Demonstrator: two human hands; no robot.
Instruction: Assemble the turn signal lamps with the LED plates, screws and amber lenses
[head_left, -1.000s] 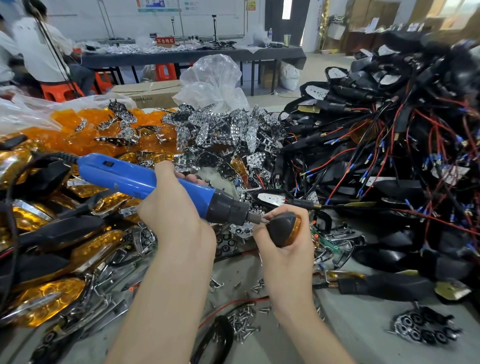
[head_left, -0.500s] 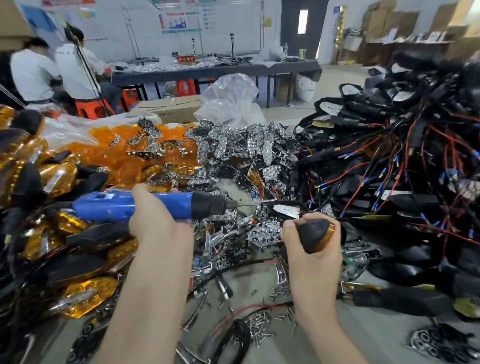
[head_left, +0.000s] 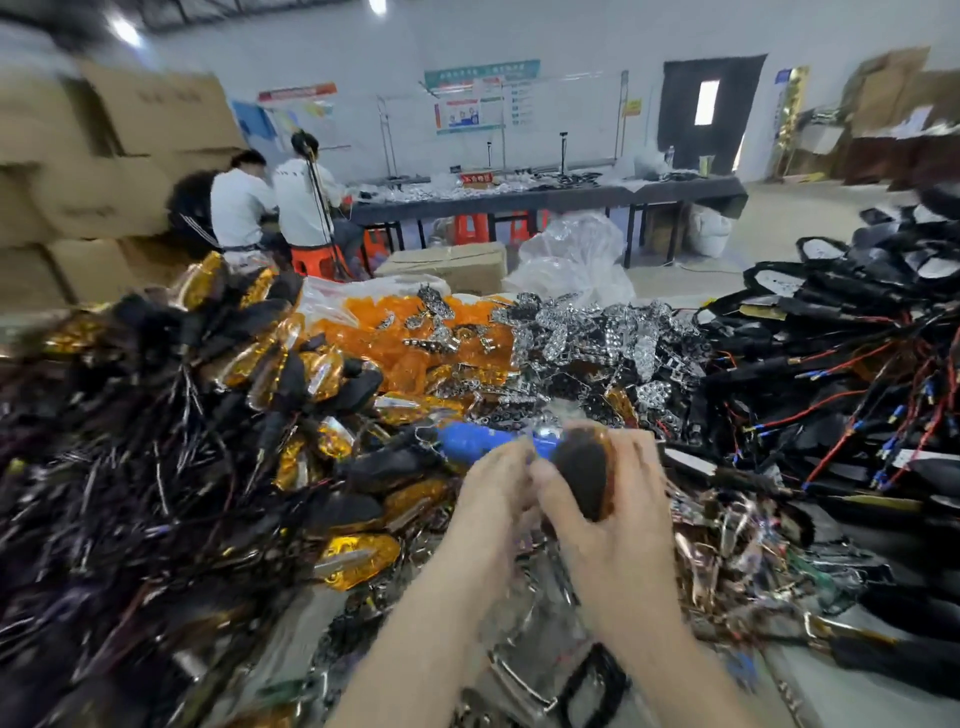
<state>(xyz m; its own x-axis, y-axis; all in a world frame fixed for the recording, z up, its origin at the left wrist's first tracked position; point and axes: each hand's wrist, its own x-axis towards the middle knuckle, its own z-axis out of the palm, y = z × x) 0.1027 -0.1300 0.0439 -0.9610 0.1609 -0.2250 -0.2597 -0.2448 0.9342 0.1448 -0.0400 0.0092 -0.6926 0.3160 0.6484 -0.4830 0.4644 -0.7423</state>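
Observation:
My right hand (head_left: 613, 530) grips a turn signal lamp (head_left: 584, 478), a black housing with an amber lens edge, held up at the centre. My left hand (head_left: 493, 493) is right beside it, its fingers curled across the front of the blue electric screwdriver (head_left: 478, 439); motion blur hides the exact grip. The screwdriver lies level, and the lamp hides its tip. Loose amber lenses (head_left: 415, 332) are heaped behind, with shiny LED plates (head_left: 571, 332) to their right.
Finished lamps with wires (head_left: 291, 364) pile high on the left. Black housings with red and black wires (head_left: 831, 364) fill the right. Metal parts litter the table near me. A plastic bag (head_left: 571, 260), cardboard boxes (head_left: 104, 156) and two seated people (head_left: 244, 208) are behind.
The view has swung up and left and blurred. My hands have come together, and the lamp now sits against the screwdriver's front end instead of apart from it.

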